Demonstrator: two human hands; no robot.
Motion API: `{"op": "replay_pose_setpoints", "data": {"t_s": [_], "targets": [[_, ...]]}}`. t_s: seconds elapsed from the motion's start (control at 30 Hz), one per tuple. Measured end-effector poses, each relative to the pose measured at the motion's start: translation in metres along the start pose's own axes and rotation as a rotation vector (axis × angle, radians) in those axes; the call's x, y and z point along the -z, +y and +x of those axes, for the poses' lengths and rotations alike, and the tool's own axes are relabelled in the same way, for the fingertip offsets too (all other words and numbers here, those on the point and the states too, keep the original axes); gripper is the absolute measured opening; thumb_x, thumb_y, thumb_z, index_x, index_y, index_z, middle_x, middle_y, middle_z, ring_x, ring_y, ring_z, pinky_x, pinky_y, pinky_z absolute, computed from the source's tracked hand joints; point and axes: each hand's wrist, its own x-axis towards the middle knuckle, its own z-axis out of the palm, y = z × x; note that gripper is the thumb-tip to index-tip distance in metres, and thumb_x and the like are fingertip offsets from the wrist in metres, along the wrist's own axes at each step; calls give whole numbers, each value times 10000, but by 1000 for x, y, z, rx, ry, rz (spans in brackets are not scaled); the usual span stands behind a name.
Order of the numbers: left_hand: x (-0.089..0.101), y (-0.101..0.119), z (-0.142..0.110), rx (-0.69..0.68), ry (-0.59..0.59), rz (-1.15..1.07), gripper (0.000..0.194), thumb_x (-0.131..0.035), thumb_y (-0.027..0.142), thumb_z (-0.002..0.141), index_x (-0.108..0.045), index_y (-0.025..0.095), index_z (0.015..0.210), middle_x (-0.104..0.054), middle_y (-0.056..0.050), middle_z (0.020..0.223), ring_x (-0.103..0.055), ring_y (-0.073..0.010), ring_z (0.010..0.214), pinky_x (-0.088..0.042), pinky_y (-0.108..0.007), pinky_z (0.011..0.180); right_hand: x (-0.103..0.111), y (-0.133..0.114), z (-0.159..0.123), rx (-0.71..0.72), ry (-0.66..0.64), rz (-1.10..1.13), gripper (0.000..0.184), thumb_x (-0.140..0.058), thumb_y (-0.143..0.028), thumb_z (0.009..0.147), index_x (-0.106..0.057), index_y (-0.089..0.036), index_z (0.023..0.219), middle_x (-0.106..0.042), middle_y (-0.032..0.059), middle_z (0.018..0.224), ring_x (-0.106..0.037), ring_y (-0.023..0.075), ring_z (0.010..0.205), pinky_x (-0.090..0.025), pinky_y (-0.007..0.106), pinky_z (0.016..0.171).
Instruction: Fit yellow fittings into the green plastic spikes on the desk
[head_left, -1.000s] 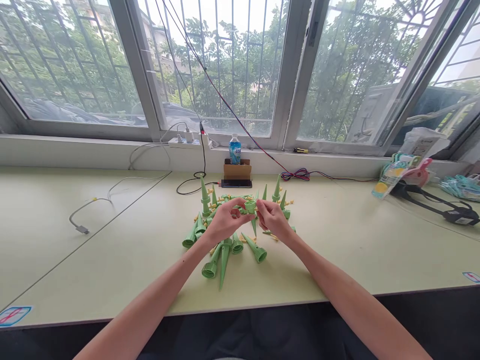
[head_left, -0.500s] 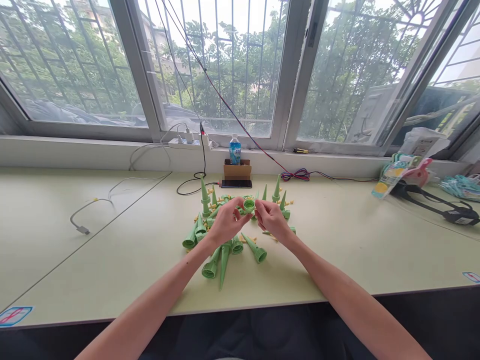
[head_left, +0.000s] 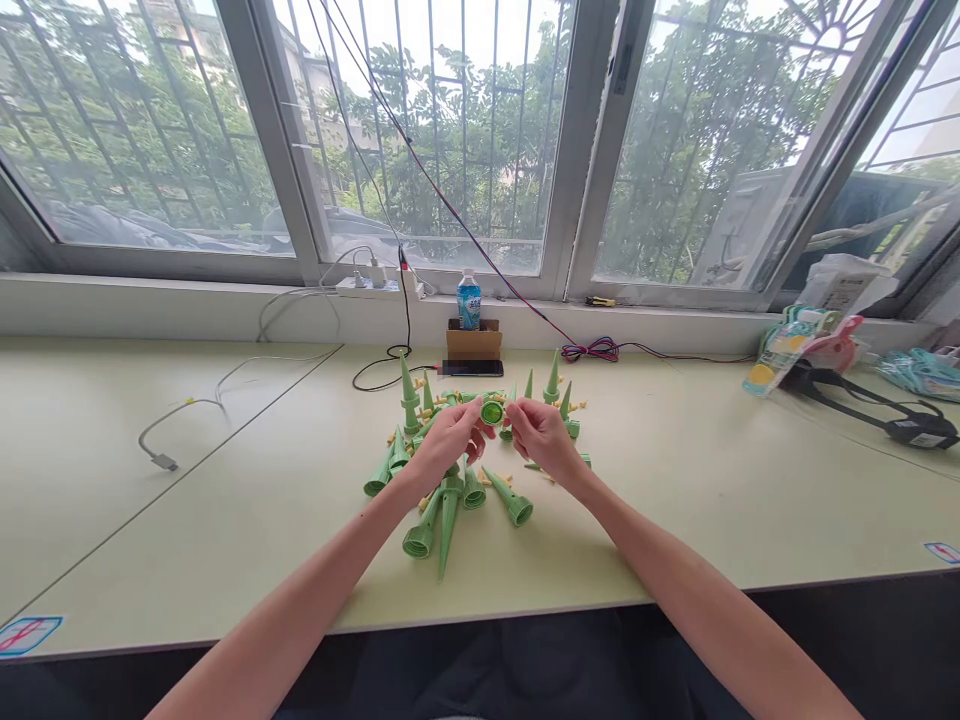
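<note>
My left hand (head_left: 450,440) is closed round a green plastic watering spike (head_left: 491,413), its round threaded opening turned toward me. Close at the right side of that opening, my right hand (head_left: 538,432) is closed in a pinch; whatever its fingertips hold is too small to make out. Under and around both hands lie several more green spikes, among them one pointing toward me (head_left: 448,520) and one lying aslant (head_left: 517,507). Some stand upright on their wide ends, such as the spike at the back right (head_left: 553,378). Small yellow pieces (head_left: 576,406) are scattered among them.
Behind the spikes, a phone (head_left: 472,368) lies before a cardboard box (head_left: 474,342) and a blue-labelled bottle (head_left: 469,302). A white cable (head_left: 165,461) lies at left. A black strap (head_left: 862,400) and bagged items (head_left: 787,350) are at right. Windows rise behind the table (head_left: 675,480).
The spike in my left hand has shifted slightly left and turned, showing more of the inside of its opening. My left fingers have moved lower round it; my right hand has barely moved.
</note>
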Motion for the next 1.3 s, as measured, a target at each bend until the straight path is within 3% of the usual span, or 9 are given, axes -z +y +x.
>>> {"op": "replay_pose_setpoints", "data": {"t_s": [0.2,0.43,0.77,0.97,1.13,1.3], "targets": [[2,3,-1,104,-89,-49,563,-518,660,838,-613,116,734,-633,-86,742,-484,-90,497,-342,-213,415,1,0,0,7,-29,19,437,-528,-593,888,-502,-193,712,-367,-81,477,-370,66,356,-278,209,355],[2,1,-2,89,-196,-125,496,-593,618,813,-647,125,829,-634,-76,790,-510,-93,535,-353,-212,423,5,-1,2,36,-36,53,410,-532,-575,894,-482,-200,736,-412,-75,517,-395,64,366,-282,205,352],[6,-2,-1,44,-136,-92,376,-665,499,812,-539,154,730,-467,19,590,-448,-84,512,-346,-201,442,5,1,2,-6,-64,14,449,-521,-572,902,-388,-213,665,-335,-89,495,-379,62,343,-303,199,337],[6,-3,-4,-118,-70,209,340,-653,452,828,-542,165,683,-467,34,535,-428,-82,488,-363,-212,470,5,-2,1,-13,-40,-155,464,-481,-544,925,-390,-207,620,-338,-78,443,-370,72,349,-286,214,373],[3,-8,-3,-382,22,437,272,-650,437,836,-670,167,808,-567,-26,808,-529,-106,645,-481,-229,577,5,-4,2,-31,-7,-302,488,-450,-484,930,-369,-201,542,-337,-61,403,-327,72,367,-252,228,406],[2,-15,0,-499,28,590,224,-615,393,874,-677,179,852,-572,-27,856,-532,-89,611,-477,-218,542,5,-1,3,-37,21,-370,499,-434,-432,927,-318,-202,499,-322,-55,388,-301,70,379,-240,231,424]]}}
